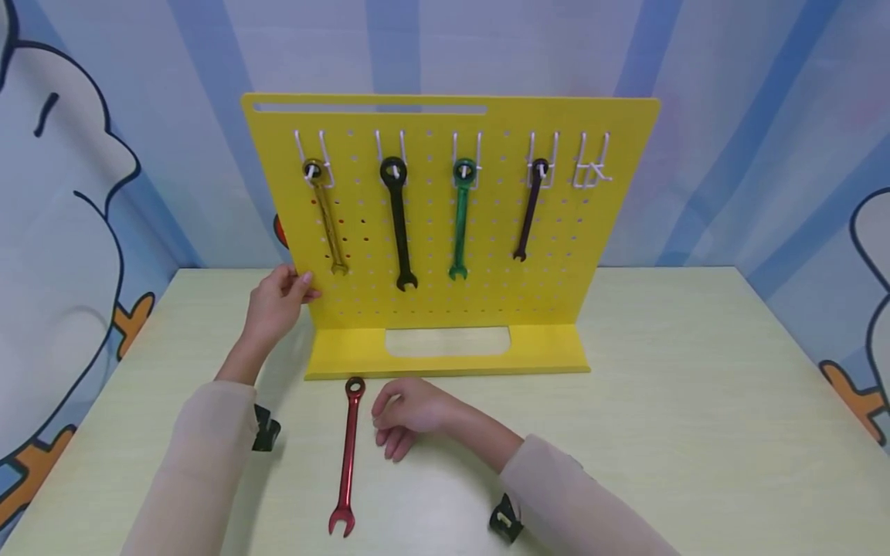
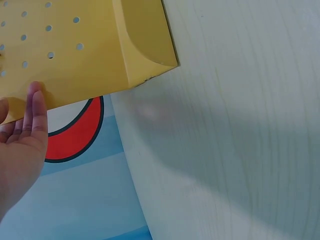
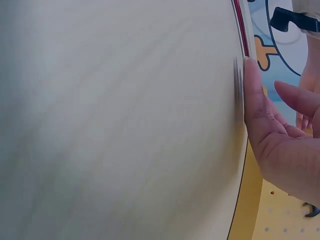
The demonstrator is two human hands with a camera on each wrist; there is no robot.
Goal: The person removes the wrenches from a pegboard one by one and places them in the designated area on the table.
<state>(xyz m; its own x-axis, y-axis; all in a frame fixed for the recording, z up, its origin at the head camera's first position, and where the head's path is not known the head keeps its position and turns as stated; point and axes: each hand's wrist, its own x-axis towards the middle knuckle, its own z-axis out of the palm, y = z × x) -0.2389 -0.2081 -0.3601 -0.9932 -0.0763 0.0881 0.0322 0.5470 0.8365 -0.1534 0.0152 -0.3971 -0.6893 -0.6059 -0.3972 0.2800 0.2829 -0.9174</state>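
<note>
A yellow pegboard stand (image 1: pixel 431 301) stands on the table, and my left hand (image 1: pixel 278 303) pinches its left edge. The left wrist view shows the fingertips of that left hand (image 2: pixel 30 120) at the board's edge. My right hand (image 1: pixel 413 417) is just in front of the base, fingers loosely bent and holding nothing. Close to its left lies a red combination wrench (image 1: pixel 349 455), ring end toward the board. In the right wrist view, part of the red wrench (image 3: pixel 240 22) shows beyond the right hand (image 3: pixel 280 135).
On the board's hooks hang a gold wrench (image 1: pixel 329 220), a black wrench (image 1: pixel 399 224), a green wrench (image 1: pixel 461 224) and a dark purple wrench (image 1: pixel 530 212). A white hook (image 1: pixel 591 174) at the far right carries nothing. Behind the table is a blue patterned backdrop (image 1: pixel 445 46).
</note>
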